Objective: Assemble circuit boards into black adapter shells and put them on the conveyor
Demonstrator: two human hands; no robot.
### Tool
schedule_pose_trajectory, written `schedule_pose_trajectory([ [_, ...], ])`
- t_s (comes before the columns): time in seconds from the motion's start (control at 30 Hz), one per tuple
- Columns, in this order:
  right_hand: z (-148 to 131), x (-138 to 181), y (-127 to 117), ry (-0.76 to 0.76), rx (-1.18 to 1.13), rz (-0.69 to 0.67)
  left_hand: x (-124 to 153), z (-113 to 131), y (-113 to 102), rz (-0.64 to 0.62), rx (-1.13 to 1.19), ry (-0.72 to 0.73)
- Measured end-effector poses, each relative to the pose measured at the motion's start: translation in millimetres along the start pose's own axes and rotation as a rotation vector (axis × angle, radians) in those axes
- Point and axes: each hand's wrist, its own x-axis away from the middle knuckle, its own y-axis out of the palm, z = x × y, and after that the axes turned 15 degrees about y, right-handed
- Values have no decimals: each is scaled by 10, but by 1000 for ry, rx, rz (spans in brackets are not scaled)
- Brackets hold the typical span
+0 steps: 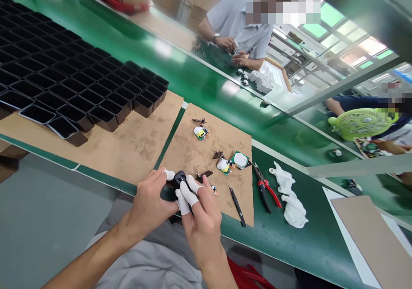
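Black case (180, 177), one: pinched between left hand (150, 198) and right hand (201, 209), fingers capped. Step: apparently close fingertip work; next move seemingly calls for steady hold.

a plain grey floor (41, 211) fills the lower left of the frame. a long, glossy green work surface (273, 239) slants from upper left to lower right, catching whitish glare. a pale grey metal beam (344, 81) crosses the right side; bright, multi-paned windows (333, 13), partly green, glow at upper right.
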Motion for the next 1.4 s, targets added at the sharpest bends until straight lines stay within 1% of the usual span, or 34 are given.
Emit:
schedule_pose_trajectory([
  [0.13, 32, -56, -154, -82, -28, -29, -43, 60, -79, 24, 3, 27],
  [0.23, -26, -93, -255, -89, -40, -45, -96, 125, -157, 42, 31, 62],
  [0.3, -49, -84, -236, -82, -36, -31, -108, 128, -164, 31, 31, 60],
  [0.43, -21, 4, -44, -34, -44, -6, -60, 29, -67, -10, 4, 3],
  [0.5, -8, 41, 12, -8, -29, -6, -34, -10, -32, -10, 14, 4],
  [0.6, -25, 41, -56, -13, -18, -2, -45, 26, -72, -1, 37, 21],
  [0.7, -60, 6, -198, -70, -25, -3, -100, 131, -177, 12, 63, 39],
  [0.77, -65, -5, -224, -102, -17, -1, -130, 163, -218, 25, 76, 48],
  [0.83, -44, 4, -159, -97, 2, 4, -134, 132, -205, 24, 69, 46],
  [0.93, 4, 35, 11, -48, 19, -5, -95, 13, -119, -37, 48, 7],
  [1.0, 20, 42, 78, -13, -1, -12, -58, -59, -62, -54, 44, -6],
  [1.07, 15, 26, 76, 49, -53, -31, -32, -98, -30, -48, 38, 17],
  [1.13, 1, 1, 35, 125, -147, -51, -22, -102, -26, -19, 15, 81],
  [1.2, -13, -11, 10, 236, -276, -60, -31, -78, -47, 23, -15, 155],
  [1.27, -31, 0, 29, 410, -453, -27, -59, -32, -92, 74, -41, 227],
  [1.4, -132, 28, 139, 859, -863, 150, -150, 76, -210, 120, -15, 304],
])
